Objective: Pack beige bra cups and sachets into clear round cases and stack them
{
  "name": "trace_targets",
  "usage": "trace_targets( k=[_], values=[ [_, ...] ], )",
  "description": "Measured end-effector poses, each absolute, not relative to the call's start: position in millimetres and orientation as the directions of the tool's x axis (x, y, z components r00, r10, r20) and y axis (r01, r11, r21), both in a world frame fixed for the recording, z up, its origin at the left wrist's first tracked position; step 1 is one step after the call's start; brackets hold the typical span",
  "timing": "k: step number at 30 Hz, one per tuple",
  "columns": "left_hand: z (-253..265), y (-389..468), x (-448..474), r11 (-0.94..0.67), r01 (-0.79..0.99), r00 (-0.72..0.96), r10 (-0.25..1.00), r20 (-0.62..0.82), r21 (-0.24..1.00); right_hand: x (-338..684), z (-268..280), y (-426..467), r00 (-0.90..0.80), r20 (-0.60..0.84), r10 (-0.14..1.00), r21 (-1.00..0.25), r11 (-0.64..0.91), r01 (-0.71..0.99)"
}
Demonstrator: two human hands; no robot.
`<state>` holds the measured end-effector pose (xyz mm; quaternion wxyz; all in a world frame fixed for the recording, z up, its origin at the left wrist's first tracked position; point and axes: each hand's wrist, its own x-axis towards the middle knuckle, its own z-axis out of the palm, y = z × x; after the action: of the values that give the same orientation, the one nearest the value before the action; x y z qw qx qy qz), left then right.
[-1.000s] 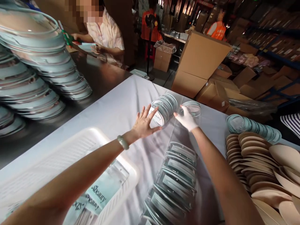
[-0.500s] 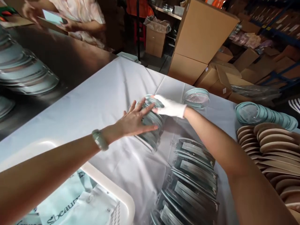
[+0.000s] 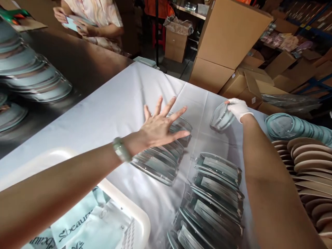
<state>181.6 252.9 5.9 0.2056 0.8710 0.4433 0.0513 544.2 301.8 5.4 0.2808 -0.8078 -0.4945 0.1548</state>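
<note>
My left hand (image 3: 164, 129), with a pale green bangle at the wrist, spreads its fingers wide over a leaning row of clear plastic packs (image 3: 158, 164). The hand covers part of that row, so contact is hard to judge. Towards the table's far right edge, my white-gloved right hand (image 3: 238, 109) pinches the rim of a round clear case (image 3: 221, 117) with pale teal inside. That case is tilted up on the cloth. Nearer me, a second row of clear packs (image 3: 218, 186) with pale labels leans in a line.
A white basket (image 3: 142, 214) holds teal printed pouches at front left. Brown oval pieces (image 3: 310, 152) and teal round packs (image 3: 281, 126) line the right. Stacked teal packs (image 3: 49, 83) stand on a dark table, where another person (image 3: 93, 20) handles something. Cartons (image 3: 228, 38) rise behind.
My right hand has moved right from the middle row to the round case, which is now tilted in its grip. My left hand has shifted slightly right, fingers spread wider.
</note>
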Motion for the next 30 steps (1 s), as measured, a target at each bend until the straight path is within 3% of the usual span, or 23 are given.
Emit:
trace_targets(
  k=[4,9,12,15,18,21,25,30],
  values=[
    [-1,286,216,-0.585,0.720,0.672,0.722,-0.164,0.374,536,14,278,0.282,-0.032,0.959,-0.615,-0.241,0.751],
    [-18,281,209,-0.684,0.618,0.773,0.619,-0.139,0.387,539,-3,202,-0.029,-0.008,1.000,-0.510,0.020,0.860],
    [-14,254,194,-0.697,0.597,0.777,0.626,-0.070,0.397,535,-15,154,-0.165,-0.042,0.985,-0.604,0.106,0.790],
    [0,193,173,-0.700,0.543,0.759,0.645,0.087,0.464,515,-19,126,-0.097,-0.078,0.992,-0.654,0.023,0.756],
    [15,91,130,-0.689,0.374,0.788,0.589,0.180,0.621,486,-16,113,0.007,-0.032,0.999,-0.402,-0.019,0.915],
    [17,-36,63,-0.595,0.351,0.813,0.576,0.080,0.723,459,-11,105,0.108,-0.032,0.994,-0.179,-0.112,0.977],
    [-23,-180,-24,-0.501,0.542,0.693,0.720,-0.022,0.675,429,0,90,0.246,-0.102,0.964,-0.053,-0.252,0.966],
    [-79,-240,-53,-0.449,0.656,0.545,0.838,0.031,0.606,375,13,41,0.216,-0.071,0.974,-0.116,-0.223,0.968]
  ],
)
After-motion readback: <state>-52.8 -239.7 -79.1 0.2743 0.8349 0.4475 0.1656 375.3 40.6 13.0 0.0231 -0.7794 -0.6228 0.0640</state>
